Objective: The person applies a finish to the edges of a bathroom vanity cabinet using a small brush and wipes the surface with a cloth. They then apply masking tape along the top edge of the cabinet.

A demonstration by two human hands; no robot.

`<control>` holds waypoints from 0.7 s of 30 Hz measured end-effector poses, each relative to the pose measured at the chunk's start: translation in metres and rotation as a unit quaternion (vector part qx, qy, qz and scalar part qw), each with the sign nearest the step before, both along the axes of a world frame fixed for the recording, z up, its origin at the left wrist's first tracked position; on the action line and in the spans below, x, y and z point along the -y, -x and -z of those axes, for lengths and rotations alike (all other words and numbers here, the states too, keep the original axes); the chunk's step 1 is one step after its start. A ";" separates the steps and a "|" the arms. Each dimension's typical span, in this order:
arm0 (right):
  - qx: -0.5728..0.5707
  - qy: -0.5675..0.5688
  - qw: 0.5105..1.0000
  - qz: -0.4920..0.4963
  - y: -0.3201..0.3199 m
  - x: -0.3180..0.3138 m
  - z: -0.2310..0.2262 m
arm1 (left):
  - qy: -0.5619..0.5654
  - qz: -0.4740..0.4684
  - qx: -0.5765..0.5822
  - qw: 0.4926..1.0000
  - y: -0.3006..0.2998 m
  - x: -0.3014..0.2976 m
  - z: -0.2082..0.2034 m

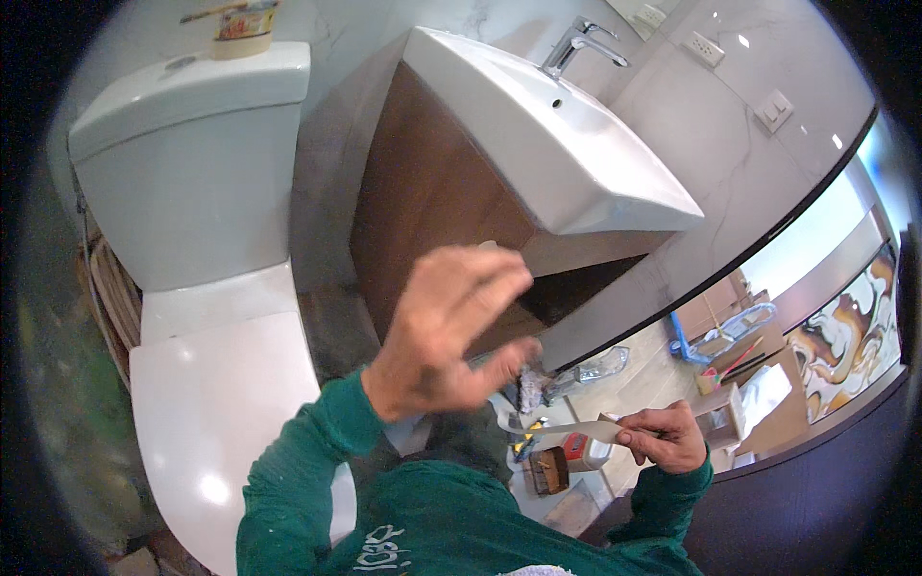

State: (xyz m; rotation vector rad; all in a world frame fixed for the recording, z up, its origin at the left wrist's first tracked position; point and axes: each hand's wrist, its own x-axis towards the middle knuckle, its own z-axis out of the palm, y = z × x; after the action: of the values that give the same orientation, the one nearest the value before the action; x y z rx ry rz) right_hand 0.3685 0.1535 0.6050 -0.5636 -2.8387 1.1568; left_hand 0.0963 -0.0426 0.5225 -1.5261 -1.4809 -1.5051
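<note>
My left hand is raised in front of the wood-brown vanity cabinet, slightly smeared by motion. Its thumb and fingers are apart, and nothing shows between them. A small pale spot sits just beyond its fingertips; I cannot tell what it is. Lower and to the right, my right hand pinches one end of a thin, pale, flat strip between thumb and fingers. The strip runs leftward and bends upward at its free end, below the left hand.
A white washbasin with a chrome faucet tops the cabinet. The white toilet stands at left, a tub with a brush on its tank. Tools, an open brown box and a blue cart lie beyond the doorway.
</note>
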 end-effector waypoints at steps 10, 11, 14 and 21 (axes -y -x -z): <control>-0.104 -0.044 0.973 -0.203 0.031 0.002 -0.025 | 0.302 0.415 0.347 0.785 -0.095 -0.029 0.036; -0.086 -0.044 0.977 -0.192 0.030 -0.002 -0.030 | 0.369 0.424 0.399 0.725 -0.094 -0.027 0.041; -0.056 -0.026 0.983 -0.173 0.023 -0.017 -0.038 | 0.378 0.446 0.409 0.700 -0.085 -0.016 0.052; -0.123 -0.003 0.981 -0.148 -0.001 -0.048 -0.031 | 0.355 0.283 0.419 0.786 -0.042 0.061 0.044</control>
State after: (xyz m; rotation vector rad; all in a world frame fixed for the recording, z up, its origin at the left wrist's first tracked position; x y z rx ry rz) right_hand 0.3690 0.2011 0.6361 0.0086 -2.7690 1.1589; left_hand 0.1381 -0.1032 0.4785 -1.9500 -2.4568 -2.3518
